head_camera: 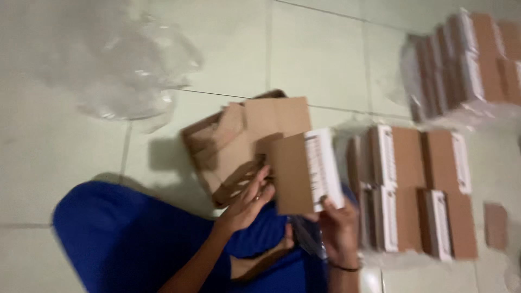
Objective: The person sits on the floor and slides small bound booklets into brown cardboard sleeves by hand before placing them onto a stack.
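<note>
Cardboard box (296,173) with a white label sits gripped in the right hand (339,228), while the left hand (247,203), fingers loose, touches its near flap, apparently mid-folding.

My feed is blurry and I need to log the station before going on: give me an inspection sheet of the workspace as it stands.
Surface: pale tiled floor; the person sits on it in blue trousers.
Job's things: brown flat carton with a white label, held up; a partly folded brown box on the floor behind it.
Clutter: crumpled clear plastic wrap upper left; a small brown piece far right.
Grips: right hand holds the carton's lower edge; left hand touches its left side, fingers spread.
Cables: nothing seen.
Surroundings: laid-out rows of labelled cartons to the right; a plastic-wrapped bundle of cartons upper right. Picture blurred; finer detail unclear.
</note>
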